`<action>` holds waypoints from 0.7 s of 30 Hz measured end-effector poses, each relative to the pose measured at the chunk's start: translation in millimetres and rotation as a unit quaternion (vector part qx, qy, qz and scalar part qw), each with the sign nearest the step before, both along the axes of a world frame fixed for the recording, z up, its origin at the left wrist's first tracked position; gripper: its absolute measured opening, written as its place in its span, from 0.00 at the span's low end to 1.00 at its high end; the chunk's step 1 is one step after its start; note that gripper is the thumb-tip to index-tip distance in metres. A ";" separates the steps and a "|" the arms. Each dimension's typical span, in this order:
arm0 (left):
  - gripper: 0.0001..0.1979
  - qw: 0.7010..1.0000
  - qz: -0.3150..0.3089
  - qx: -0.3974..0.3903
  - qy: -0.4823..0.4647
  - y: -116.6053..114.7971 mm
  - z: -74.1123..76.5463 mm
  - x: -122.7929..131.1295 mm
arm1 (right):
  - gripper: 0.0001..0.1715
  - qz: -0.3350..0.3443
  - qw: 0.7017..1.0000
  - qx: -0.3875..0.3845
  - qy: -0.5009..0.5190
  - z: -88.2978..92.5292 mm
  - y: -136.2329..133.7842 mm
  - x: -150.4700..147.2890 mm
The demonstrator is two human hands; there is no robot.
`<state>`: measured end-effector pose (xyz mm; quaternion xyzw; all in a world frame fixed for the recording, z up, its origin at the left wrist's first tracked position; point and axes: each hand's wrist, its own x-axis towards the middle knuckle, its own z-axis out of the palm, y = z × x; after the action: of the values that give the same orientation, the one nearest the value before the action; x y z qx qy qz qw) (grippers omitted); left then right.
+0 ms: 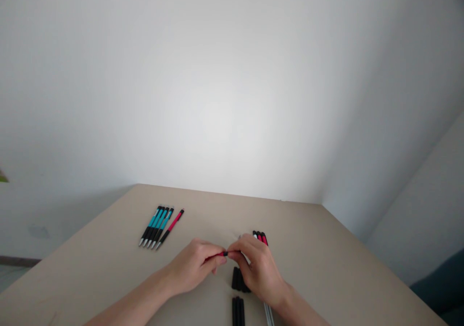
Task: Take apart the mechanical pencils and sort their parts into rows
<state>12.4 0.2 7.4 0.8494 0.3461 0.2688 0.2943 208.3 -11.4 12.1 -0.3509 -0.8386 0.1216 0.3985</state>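
Note:
Between my hands is a red and black pen barrel (224, 254), held level above the table. My left hand (194, 266) pinches its red part between thumb and fingers. At the black end, the thumb and forefinger of my right hand (256, 267) are pressed together; whatever they hold there is too small and too covered to make out. Just below my right hand lie short black tubes (237, 278), partly hidden by it. Several red barrels with black ends (264, 238) lie behind that hand.
Several teal and black pens (155, 227) lie side by side at the table's left, with a red and black pen (170, 228) alongside. More black tubes (238, 311) and thin silvery rods (268, 314) are at the near edge. A white wall (224, 99) borders the table (319, 248).

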 end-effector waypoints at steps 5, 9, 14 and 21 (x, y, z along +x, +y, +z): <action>0.15 1.000 0.013 0.013 -0.001 1.6 -2.8 -0.6 | 0.07 0.006 1.000 -0.017 0.010 0.6 -0.9 1.8; 0.15 0.999 0.018 0.034 0.011 1.5 -2.8 -0.8 | 0.09 -0.006 0.999 -0.053 -0.006 -2.0 -1.0 3.0; 0.15 1.000 0.006 0.025 0.005 1.1 -2.2 -0.5 | 0.09 -0.004 0.999 -0.040 0.006 0.2 -1.7 3.3; 0.15 0.999 0.010 0.045 0.019 2.4 -3.6 -1.7 | 0.09 -0.010 0.998 -0.058 0.018 1.1 -2.2 4.4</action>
<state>10.7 2.6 3.8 0.8632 0.3474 0.2713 0.2462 212.7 -13.6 13.2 -0.3794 -0.8194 0.1722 0.3937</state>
